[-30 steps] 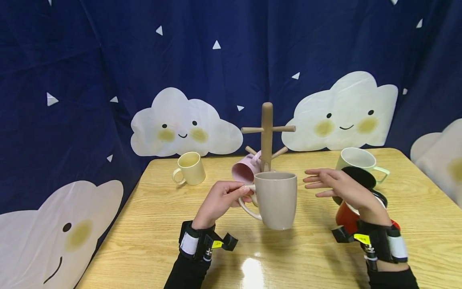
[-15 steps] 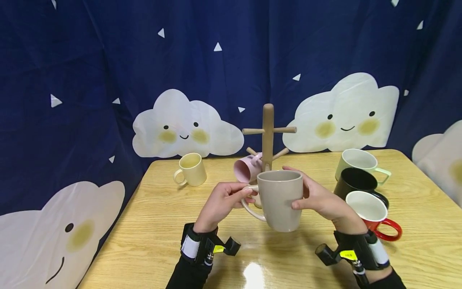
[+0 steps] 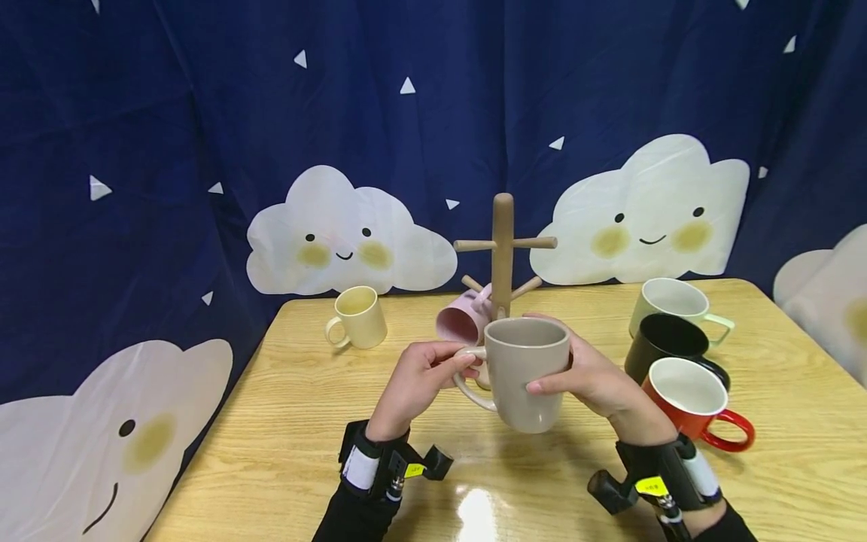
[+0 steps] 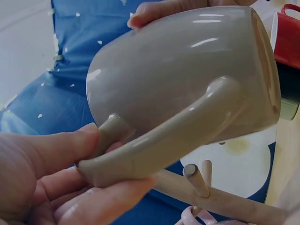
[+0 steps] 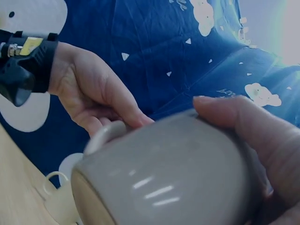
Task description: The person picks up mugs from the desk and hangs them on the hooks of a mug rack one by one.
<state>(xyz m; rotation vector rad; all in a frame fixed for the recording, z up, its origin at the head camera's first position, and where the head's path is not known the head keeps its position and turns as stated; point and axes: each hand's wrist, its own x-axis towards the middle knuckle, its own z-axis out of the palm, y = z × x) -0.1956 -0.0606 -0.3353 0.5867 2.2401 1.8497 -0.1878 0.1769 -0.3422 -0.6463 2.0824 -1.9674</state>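
A grey-beige mug (image 3: 518, 376) is held upright above the table in the middle of the head view. My left hand (image 3: 427, 380) pinches the top of its handle, thumb above and fingers passing through the loop, as the left wrist view shows on the handle (image 4: 140, 157). On the other side, my right hand (image 3: 596, 380) grips the mug's body, with the thumb across the near wall and the fingers hidden behind it. Just beyond stands a wooden mug tree (image 3: 503, 256), where a pink mug (image 3: 463, 316) hangs tilted on a lower peg.
At the back left of the wooden table (image 3: 291, 414) stands a yellow mug (image 3: 361, 320). On the right, a pale green mug (image 3: 670, 297), a black mug (image 3: 660, 346) and a red mug (image 3: 691, 395) form a row. A blue curtain (image 3: 379, 98) hangs behind.
My right hand has come in from the right and taken hold of the mug's body, its thumb sliding further across the wall. My left hand keeps its pinch on the handle; the mug moved slightly right.
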